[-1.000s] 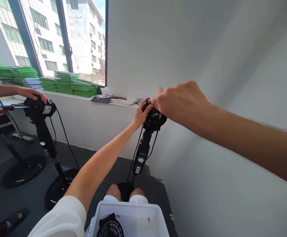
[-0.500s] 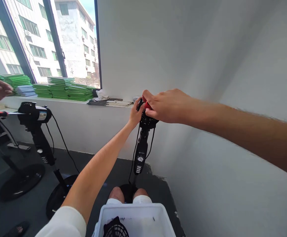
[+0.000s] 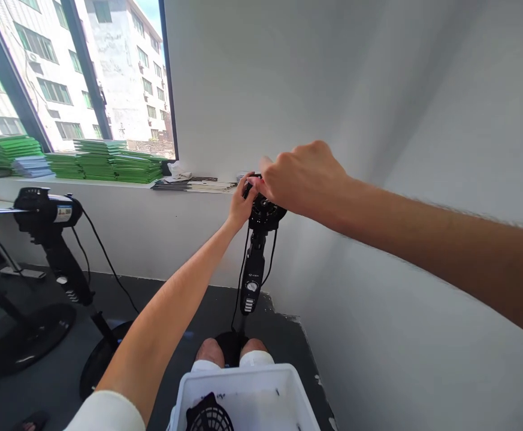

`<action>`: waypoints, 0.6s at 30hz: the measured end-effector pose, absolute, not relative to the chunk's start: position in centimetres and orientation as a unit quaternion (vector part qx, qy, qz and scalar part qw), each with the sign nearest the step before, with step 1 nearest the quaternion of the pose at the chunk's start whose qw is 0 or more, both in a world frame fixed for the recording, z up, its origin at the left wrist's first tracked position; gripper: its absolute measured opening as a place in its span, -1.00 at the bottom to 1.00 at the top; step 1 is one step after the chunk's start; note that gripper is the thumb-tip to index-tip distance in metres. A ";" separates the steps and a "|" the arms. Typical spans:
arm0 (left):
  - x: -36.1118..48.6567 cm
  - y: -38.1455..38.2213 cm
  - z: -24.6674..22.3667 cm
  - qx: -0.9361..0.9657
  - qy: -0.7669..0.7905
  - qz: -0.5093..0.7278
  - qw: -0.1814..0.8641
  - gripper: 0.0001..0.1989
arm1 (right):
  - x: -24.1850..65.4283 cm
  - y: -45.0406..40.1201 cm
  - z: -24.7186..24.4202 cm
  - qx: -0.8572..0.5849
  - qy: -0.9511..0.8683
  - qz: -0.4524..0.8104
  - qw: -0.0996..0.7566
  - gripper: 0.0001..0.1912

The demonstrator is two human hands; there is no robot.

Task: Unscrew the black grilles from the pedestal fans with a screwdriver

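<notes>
In the head view, our right hand (image 3: 301,176) has just rolled knuckles-up at one o'clock of the fan motor head (image 3: 268,219), mid-view; we judge this a turning stroke. We cannot tell how closed it is or what it grips. Our left hand (image 3: 241,207) clasps the ten-o'clock edge.

Green stacks (image 3: 97,163) line the white sill (image 3: 103,184) beneath a dark-framed window (image 3: 84,60), with a pale building (image 3: 124,66) standing outside.

fan head (image 3: 266,218): black, partly hidden, atop column
control column (image 3: 254,267): black, slightly tilted, silver dial, pale buttons
base (image 3: 231,346): black, on floor, partly hidden
</notes>
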State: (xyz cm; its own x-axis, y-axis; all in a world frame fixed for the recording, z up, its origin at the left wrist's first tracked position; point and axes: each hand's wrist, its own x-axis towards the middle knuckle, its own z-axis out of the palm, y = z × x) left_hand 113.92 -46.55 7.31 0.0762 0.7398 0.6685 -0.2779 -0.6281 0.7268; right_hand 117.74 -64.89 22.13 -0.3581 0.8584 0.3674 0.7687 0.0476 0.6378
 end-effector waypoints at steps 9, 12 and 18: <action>113.9 -46.8 7.5 0.626 0.181 0.647 0.396 -0.69 | 117.4 -65.1 21.9 0.586 0.686 0.421 0.096 -0.57; 113.8 -46.9 7.7 0.625 0.176 0.642 0.408 -0.71 | 117.9 -64.7 21.6 0.570 0.740 0.343 0.094 -0.56; 114.0 -46.9 7.7 0.612 0.173 0.656 0.407 -0.65 | 118.4 -64.2 21.0 0.576 0.723 0.370 0.091 -0.59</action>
State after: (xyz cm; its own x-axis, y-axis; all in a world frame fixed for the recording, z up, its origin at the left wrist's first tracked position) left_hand 114.03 -46.90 7.73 0.0798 0.7459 0.6613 -0.3224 -0.6084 0.7252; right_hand 118.36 -64.19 20.99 -0.3194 0.9006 0.2949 0.7663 0.0624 0.6394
